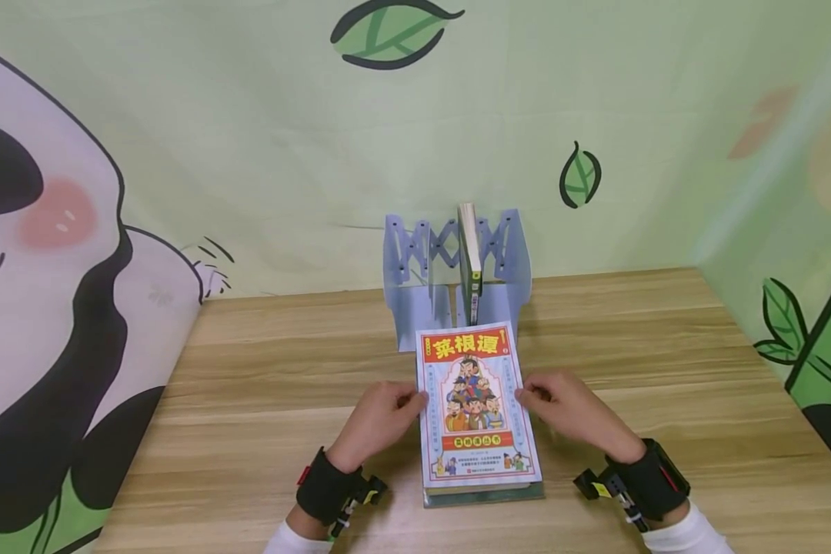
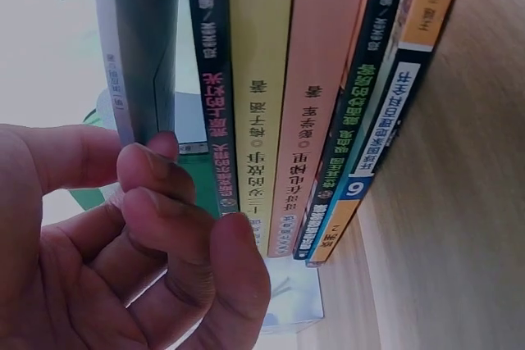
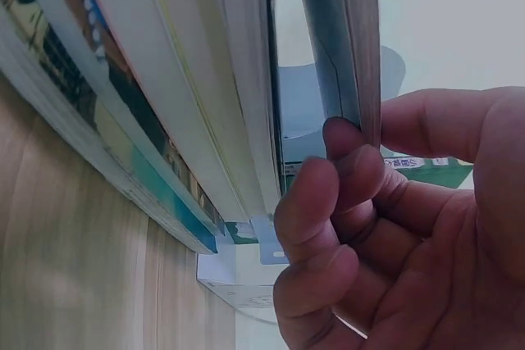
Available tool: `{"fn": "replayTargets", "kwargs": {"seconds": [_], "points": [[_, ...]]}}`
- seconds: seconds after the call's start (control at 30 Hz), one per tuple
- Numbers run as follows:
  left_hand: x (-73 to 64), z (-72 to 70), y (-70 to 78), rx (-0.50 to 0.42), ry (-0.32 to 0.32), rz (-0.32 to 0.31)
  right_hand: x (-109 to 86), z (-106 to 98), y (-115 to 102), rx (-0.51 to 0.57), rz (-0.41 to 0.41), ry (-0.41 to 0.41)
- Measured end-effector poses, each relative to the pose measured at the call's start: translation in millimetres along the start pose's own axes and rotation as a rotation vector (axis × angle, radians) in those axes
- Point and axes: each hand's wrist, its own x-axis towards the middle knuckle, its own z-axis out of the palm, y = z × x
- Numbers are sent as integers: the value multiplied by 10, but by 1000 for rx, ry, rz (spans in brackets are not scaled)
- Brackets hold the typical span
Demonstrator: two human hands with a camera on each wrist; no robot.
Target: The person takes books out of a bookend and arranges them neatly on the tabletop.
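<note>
A book with a red title band and cartoon figures point(image 1: 476, 404) lies cover up in the head view, on top of a stack. My left hand point(image 1: 381, 419) pinches its left edge between thumb and fingers. Its right edge is pinched by my right hand point(image 1: 576, 409). Both wrist views show a gap between this book and the stack below. In the left wrist view the stacked books show a yellow spine point(image 2: 261, 79), a pink spine point(image 2: 320, 79) and several darker ones. Page edges of the stack point(image 3: 197, 79) face the right wrist camera.
Behind the stack stands a light blue expandable book rack point(image 1: 414, 304), near the wall. One book point(image 1: 469, 254) stands upright in it, right of its middle. The wooden table point(image 1: 284, 362) extends to both sides. A printed backdrop with a panda and leaves point(image 1: 398, 35) surrounds the table.
</note>
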Motion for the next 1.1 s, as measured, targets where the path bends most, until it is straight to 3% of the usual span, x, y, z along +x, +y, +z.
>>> {"fn": "replayTargets", "kwargs": {"seconds": [1.1], "points": [[34,69,-112,52,-29,-16,34,67,121,-37,50,-32]]}}
